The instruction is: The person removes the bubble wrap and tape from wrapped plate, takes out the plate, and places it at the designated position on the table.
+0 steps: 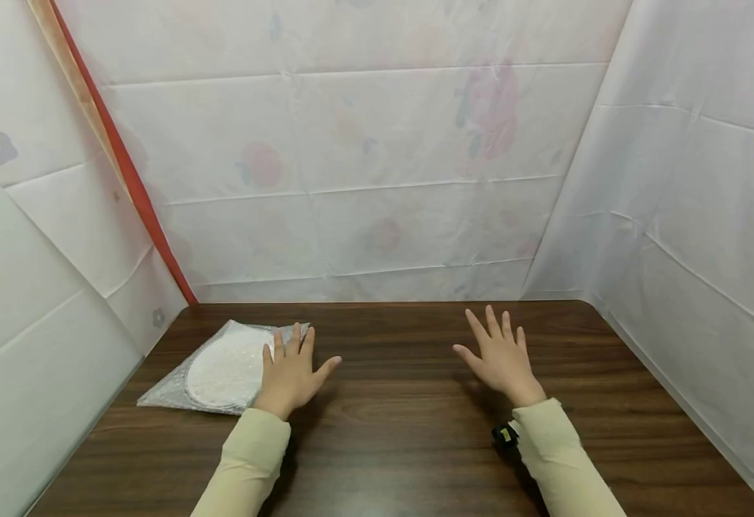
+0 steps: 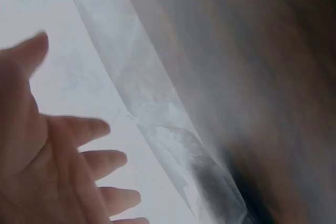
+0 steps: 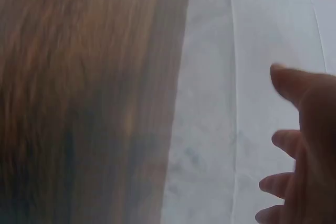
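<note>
A round white item (image 1: 230, 370) in a clear bubble-wrap pouch (image 1: 165, 393) lies flat on the left part of the dark wooden table (image 1: 403, 445). My left hand (image 1: 291, 375) has its fingers spread, palm down, and overlaps the pouch's right side in the head view. In the left wrist view the same hand (image 2: 52, 166) shows its palm with nothing in it. Over the right half of the table my right hand (image 1: 501, 361) is spread too, thumb out to the left. Its fingers hold nothing in the right wrist view, where the hand (image 3: 315, 140) appears at the right edge.
White patterned sheets hang behind the table (image 1: 351, 237) and along its left and right sides. A red strip (image 1: 121, 158) runs down the back left corner to the table's edge. A small black device (image 1: 505, 435) sits at the right wrist, by the sleeve.
</note>
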Motion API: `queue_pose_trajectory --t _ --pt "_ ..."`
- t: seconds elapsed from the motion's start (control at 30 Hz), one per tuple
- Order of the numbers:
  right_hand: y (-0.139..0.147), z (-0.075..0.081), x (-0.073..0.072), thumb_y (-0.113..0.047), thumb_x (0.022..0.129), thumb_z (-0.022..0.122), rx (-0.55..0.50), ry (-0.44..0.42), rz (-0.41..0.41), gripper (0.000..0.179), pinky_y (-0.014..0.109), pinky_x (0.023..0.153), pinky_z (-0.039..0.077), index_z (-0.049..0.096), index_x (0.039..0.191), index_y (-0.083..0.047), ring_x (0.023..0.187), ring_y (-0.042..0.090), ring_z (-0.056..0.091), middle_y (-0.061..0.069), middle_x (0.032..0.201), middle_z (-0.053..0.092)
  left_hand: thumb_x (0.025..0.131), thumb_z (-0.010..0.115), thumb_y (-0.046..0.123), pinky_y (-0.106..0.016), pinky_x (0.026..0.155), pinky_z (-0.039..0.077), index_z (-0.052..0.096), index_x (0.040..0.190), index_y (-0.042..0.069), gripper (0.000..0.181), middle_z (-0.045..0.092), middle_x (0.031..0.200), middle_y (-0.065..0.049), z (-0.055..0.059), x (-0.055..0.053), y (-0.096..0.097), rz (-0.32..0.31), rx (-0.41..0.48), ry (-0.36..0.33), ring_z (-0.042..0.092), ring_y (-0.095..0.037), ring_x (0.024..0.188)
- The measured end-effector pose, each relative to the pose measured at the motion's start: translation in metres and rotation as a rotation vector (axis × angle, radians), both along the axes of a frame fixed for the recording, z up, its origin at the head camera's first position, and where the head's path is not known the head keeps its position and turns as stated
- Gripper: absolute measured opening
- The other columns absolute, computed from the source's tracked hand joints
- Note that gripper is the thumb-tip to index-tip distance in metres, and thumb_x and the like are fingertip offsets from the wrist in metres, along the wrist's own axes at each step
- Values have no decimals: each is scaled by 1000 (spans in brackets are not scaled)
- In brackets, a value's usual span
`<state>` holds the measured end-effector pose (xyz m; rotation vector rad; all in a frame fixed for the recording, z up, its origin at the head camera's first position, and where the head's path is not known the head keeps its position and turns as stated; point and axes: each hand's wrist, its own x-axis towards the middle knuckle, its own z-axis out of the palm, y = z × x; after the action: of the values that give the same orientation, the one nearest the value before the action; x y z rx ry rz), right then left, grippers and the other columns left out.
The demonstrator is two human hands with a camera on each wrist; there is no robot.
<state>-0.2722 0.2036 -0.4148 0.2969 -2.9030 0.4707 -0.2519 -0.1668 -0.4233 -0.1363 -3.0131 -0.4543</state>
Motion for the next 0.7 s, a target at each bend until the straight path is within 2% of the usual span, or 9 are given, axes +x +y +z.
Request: queue_pose_trajectory --t 0.17,0.3,0.4,0.57,0.7 --pt "-13 4 -2 -44 98 55 -84 100 27 65 68 113 23 37 152 -12 146 50 21 25 157 29 99 46 52 -71 112 20 32 151 -1 75 31 155 -29 5 0 -10 -34 19 68 24 -58 140" --pt "-26 11 -5 -36 99 57 -166 169 52 52 62 107 38 52 142 -7 139 44 40 22 150 44 100 51 43 -65 108 34 42 146 -2 65 45 146 -28 12 1 -21 -76 70 103 42 -51 133" --pt "-34 17 -9 -32 99 57 -249 189 71 44 58 104 43 58 136 -7 133 41 48 19 145 50 100 52 40 -60 105 41 48 142 -1 59 53 141 -25 17 2 -31 -77 133 112 50 -45 129" --pt "-48 26 -15 -28 100 56 -404 157 106 40 55 101 46 57 136 -9 127 37 53 17 140 54 100 55 32 -59 99 45 58 131 -3 47 60 131 -25 20 5 -49 -47 205 141 56 -45 121" --pt "-62 33 -15 -29 102 53 -507 79 147 42 55 100 47 53 140 -11 130 37 51 16 144 50 100 55 29 -60 100 43 56 133 -3 46 58 133 -27 21 7 -66 -30 238 156 53 -47 123"
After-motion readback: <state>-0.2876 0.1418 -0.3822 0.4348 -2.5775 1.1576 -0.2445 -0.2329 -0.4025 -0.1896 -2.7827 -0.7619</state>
